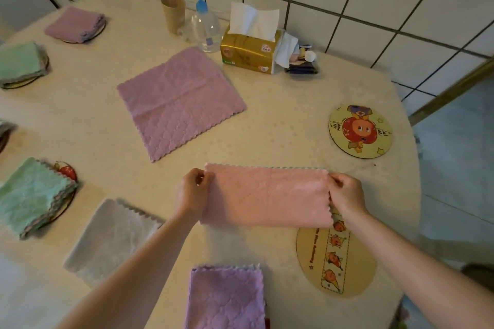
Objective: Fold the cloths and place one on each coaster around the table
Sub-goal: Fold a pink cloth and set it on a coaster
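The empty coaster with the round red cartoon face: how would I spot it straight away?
Start at the gold tissue box by the tiled wall and look toward the table's right edge. The round coaster lies there alone, flat and uncovered. Unlike the other bare coaster near the right hand, it shows one big red face, not a strip of small figures.

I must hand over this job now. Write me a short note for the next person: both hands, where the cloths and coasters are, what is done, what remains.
Left hand and right hand each pinch one end of the pink cloth, folded in half to a strip, above the table.

Done: folded purple cloth and two green cloths sit on coasters at the left.

Bare: round coaster at the right and oval coaster near the right arm.

Left: finish the pink cloth; fold the flat purple cloth. The white cloth and near purple cloth are folded; coasters under them cannot be confirmed.
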